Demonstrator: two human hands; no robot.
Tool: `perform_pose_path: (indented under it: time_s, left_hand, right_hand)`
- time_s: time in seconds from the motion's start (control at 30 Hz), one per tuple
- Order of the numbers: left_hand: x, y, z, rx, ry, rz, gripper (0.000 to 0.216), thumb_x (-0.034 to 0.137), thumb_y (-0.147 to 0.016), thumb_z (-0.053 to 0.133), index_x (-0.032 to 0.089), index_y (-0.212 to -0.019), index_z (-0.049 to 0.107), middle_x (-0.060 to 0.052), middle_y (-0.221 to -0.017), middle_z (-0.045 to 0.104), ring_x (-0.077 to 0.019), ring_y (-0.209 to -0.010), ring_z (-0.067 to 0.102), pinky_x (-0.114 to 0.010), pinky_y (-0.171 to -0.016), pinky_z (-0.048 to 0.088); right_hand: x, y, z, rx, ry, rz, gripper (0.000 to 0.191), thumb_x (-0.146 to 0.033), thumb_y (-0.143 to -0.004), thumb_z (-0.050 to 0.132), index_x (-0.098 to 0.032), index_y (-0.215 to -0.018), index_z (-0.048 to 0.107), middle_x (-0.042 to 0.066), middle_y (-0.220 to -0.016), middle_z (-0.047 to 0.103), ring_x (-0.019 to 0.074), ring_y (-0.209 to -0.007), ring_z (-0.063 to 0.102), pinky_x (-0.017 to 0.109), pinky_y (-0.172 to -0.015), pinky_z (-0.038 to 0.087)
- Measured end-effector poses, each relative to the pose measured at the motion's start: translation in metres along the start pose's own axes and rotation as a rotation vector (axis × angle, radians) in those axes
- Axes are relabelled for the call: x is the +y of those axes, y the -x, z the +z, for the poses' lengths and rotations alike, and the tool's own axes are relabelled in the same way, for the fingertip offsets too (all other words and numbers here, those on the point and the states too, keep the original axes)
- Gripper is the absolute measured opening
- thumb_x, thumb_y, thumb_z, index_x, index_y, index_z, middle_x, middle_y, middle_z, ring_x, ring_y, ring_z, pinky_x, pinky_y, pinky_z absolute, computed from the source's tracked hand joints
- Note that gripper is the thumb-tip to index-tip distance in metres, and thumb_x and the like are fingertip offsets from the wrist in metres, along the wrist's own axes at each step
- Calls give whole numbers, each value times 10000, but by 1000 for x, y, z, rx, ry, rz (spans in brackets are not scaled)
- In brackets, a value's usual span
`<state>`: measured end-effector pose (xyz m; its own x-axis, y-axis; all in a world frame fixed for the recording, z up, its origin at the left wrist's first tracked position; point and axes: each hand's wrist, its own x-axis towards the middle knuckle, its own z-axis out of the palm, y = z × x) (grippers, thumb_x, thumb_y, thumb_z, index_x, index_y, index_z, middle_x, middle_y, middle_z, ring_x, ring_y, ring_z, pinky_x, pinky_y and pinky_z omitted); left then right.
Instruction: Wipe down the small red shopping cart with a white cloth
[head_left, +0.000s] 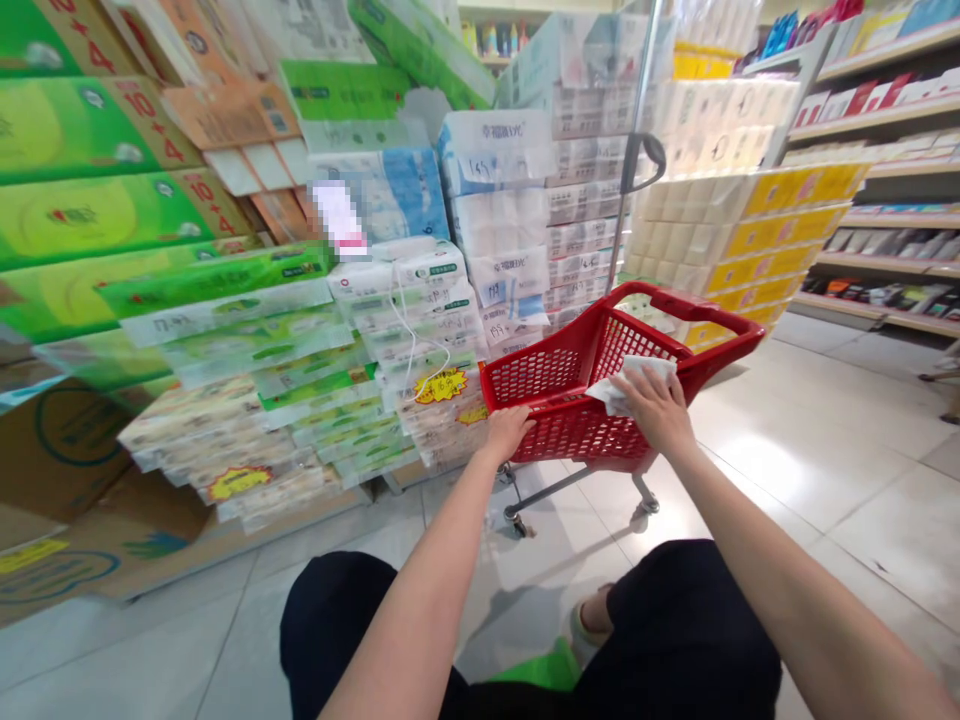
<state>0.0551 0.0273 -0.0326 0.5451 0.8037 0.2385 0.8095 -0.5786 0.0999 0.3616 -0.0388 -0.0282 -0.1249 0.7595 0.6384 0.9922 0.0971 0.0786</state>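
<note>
A red plastic shopping cart point(555, 380) with perforated basket walls stands in front of me on grey wheeled legs. At the near left end of the basket, my left hand point(511, 432) is closed over the rim. My right hand point(654, 400) presses a white cloth or wipe point(611, 395) against the top edge nearer the cart's handle point(705, 310). Its fingers lie over the cloth, and part of the cloth sticks out to the left. The basket's inside is partly visible through its open top.
Stacked tissue packs point(405, 320) line the left and back. Yellow-and-white packs point(780, 250) rise behind the cart, and shelves point(885, 210) run along the right. A metal pole point(637, 90) stands behind the basket. Beneath me is something green point(540, 668) on the tiled floor point(765, 480).
</note>
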Motion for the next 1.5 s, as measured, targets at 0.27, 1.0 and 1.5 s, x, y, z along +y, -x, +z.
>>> perform_pose_path:
  time_s: [0.27, 1.0, 1.5]
  left_hand:
    - [1, -1, 1, 1, 4, -15, 228, 385, -1001, 436, 222, -1076, 577, -57, -1077, 662, -194, -1005, 625, -312, -869, 441]
    - [3, 3, -3, 6, 25, -21, 232, 393, -997, 446, 218, -1050, 589, -56, -1079, 666, -188, -991, 626, -310, -881, 444]
    - [5, 7, -4, 6, 88, -28, 234, 198, -906, 543, 213, -1138, 564, -80, -1145, 648, -229, -1110, 586, -355, -950, 430]
  right_hand:
    - [-80, 3, 14, -10, -88, -54, 583, -293, -963, 389, -346, -1533, 278, 11, -1503, 444, 280, -1441, 255, 572, -1170, 149]
    - [-4, 8, -8, 1, -25, -7, 523, -378, -985, 360, -326, -1505, 349, 20, -1507, 441, 273, -1441, 258, 539, -1167, 161]
    - [-114, 6, 1, -85, -190, -245, 596, -377, -978, 399, -297, -1548, 245, 26, -1528, 409, 262, -1421, 295, 495, -1163, 221]
